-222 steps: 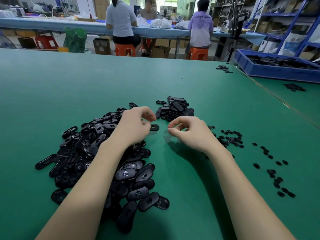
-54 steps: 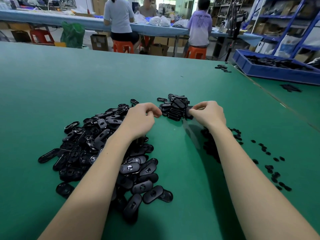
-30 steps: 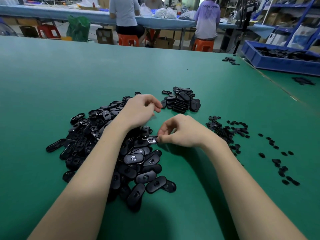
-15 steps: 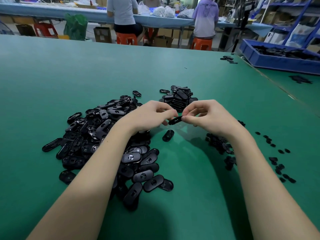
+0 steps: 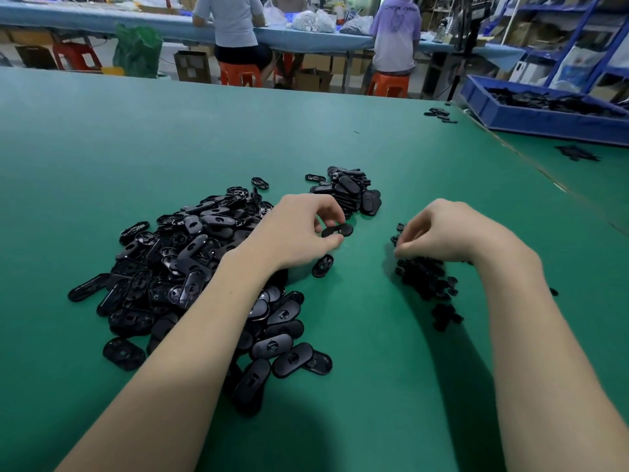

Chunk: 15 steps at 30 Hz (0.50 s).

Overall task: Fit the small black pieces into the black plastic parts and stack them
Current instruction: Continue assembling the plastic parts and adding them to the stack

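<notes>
A big heap of black oval plastic parts (image 5: 190, 267) lies on the green table at the left. My left hand (image 5: 299, 233) holds one oval part (image 5: 337, 230) between thumb and fingers, above the table. Another single oval part (image 5: 322, 265) lies just below it. My right hand (image 5: 442, 233) hovers over the scatter of small black pieces (image 5: 425, 277), fingertips pinched together at its left edge; whether a piece is in them I cannot tell. A stack of oval parts (image 5: 350, 192) stands behind my left hand.
A blue bin (image 5: 544, 119) full of black parts sits at the far right. A few loose parts (image 5: 440, 114) lie near the table's far edge. Two people sit on orange stools at another long table beyond.
Half a second ago both hands met on one oval part. Now my right hand has let go and moved right and down to the small pieces. My left hand keeps the part.
</notes>
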Tool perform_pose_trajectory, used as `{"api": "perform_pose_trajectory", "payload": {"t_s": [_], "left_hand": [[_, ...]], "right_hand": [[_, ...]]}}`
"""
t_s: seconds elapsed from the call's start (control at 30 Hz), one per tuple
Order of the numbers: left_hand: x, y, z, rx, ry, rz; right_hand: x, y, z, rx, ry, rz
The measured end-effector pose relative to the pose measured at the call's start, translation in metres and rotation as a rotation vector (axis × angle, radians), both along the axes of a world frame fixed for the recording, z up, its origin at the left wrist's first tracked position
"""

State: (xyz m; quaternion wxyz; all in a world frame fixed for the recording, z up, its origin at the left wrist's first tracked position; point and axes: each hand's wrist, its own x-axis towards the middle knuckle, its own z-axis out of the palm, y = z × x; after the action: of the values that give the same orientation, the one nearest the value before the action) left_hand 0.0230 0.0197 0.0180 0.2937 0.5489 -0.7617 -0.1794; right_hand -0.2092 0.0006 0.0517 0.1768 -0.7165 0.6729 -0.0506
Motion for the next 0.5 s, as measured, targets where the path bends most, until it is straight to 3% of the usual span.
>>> {"api": "perform_pose_trajectory", "payload": {"t_s": [0.2,0.5], "left_hand": [[-0.0019,0.0007,-0.0002,-0.098,-0.037,-0.022],[-0.0034,-0.0003,-0.0037,-0.104,0.011,0.001]], "right_hand": [[0.0037,0.005,-0.0017,0.112,0.074,-0.02],[0.0055,0.0027,-0.0082,0.083,0.038,0.001]]}}
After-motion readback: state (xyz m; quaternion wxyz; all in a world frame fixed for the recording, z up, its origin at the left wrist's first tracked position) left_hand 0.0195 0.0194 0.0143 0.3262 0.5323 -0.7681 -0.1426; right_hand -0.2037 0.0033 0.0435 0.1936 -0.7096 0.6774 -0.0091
